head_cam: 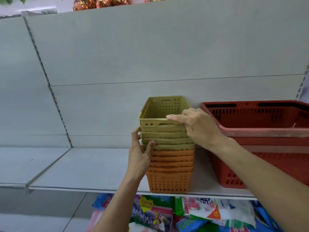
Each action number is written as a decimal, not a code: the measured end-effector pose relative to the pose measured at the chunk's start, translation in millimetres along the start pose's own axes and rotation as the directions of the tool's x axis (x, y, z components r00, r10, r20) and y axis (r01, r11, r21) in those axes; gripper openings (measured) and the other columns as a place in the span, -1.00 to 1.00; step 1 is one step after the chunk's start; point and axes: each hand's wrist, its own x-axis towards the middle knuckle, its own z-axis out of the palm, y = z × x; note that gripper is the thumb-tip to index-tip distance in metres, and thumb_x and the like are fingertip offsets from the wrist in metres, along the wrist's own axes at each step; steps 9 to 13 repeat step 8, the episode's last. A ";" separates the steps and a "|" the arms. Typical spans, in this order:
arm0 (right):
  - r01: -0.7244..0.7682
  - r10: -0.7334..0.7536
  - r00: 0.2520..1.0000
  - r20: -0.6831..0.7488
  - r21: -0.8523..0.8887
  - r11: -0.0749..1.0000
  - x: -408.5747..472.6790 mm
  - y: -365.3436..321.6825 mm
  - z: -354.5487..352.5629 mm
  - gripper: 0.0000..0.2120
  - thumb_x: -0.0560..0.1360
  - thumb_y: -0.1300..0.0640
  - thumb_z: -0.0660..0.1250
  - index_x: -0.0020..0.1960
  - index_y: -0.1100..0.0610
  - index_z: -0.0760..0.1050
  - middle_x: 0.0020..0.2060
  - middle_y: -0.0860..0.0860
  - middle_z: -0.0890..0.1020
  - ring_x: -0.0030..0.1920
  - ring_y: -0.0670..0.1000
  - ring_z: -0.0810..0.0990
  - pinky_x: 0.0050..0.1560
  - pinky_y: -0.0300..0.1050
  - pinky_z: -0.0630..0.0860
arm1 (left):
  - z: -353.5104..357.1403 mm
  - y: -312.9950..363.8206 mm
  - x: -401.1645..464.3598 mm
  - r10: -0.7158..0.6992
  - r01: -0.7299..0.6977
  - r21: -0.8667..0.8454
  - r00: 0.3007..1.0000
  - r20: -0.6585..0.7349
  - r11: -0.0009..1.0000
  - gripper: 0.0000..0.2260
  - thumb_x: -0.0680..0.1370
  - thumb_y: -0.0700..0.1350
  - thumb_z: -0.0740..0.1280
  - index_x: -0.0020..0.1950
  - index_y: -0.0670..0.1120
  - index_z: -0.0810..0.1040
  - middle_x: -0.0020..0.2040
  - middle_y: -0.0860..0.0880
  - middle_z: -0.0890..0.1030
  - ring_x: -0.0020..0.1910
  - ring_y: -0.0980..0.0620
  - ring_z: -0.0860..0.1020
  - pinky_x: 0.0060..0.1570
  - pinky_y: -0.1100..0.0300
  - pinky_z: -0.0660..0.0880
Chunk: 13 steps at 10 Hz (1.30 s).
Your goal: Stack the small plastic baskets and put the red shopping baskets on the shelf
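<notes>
On the white metal shelf [93, 166], against the pale back panel [150, 52], stands one tall nested stack of small plastic baskets: olive-green baskets [164, 131] make up the upper half and orange baskets [170, 171] the lower half, the bottom orange one resting on the shelf near its front edge. The left hand [139, 153] presses against the left side of the stack at the height where green meets orange, thumb laid on the front of the lowest green rims and fingers wrapped round the corner, so it steadies the stack rather than lifting it. The right hand [199, 126] lies over the front right corner of the top green basket with fingers stretched out loosely across its rim near the handle slot; it touches but does not clench. Just to the right of the stack, apart from it by a narrow gap, sit red shopping baskets [260, 131], one nested in another, already on the same shelf and running out of view at the right edge. Below the shelf lie colourful plastic packets [197, 213] in green, blue, pink and white. Shiny wrapped goods [93, 3] show above the back panel at the top.
</notes>
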 end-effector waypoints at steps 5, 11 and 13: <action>-0.073 0.068 0.991 0.116 0.040 0.997 -50.8 48.2 -31.1 -0.52 0.53 0.22 0.27 0.43 0.00 0.38 0.10 0.02 0.57 0.17 0.08 0.47 0.37 0.13 0.31 | 68.2 7.8 -3.8 0.033 -0.032 -0.039 0.999 0.026 0.999 -0.59 0.62 -0.16 0.27 0.35 0.20 0.23 0.19 0.08 0.51 -0.09 0.11 0.67 -0.12 -0.02 0.67; -0.248 0.200 0.948 0.247 0.179 0.952 -73.0 30.7 -81.7 -0.53 0.54 -0.01 0.30 0.44 -0.14 0.33 0.48 -0.11 0.30 0.49 -0.09 0.18 0.49 0.11 0.11 | 49.2 5.6 -34.1 0.026 -0.031 0.145 0.999 0.037 0.989 -0.53 0.62 -0.09 0.27 0.49 0.18 0.25 0.29 0.24 0.47 0.13 0.21 0.56 -0.03 0.34 0.53; -0.248 0.200 0.948 0.247 0.179 0.952 -73.0 30.7 -81.7 -0.53 0.54 -0.01 0.30 0.44 -0.14 0.33 0.48 -0.11 0.30 0.49 -0.09 0.18 0.49 0.11 0.11 | 49.2 5.6 -34.1 0.026 -0.031 0.145 0.999 0.037 0.989 -0.53 0.62 -0.09 0.27 0.49 0.18 0.25 0.29 0.24 0.47 0.13 0.21 0.56 -0.03 0.34 0.53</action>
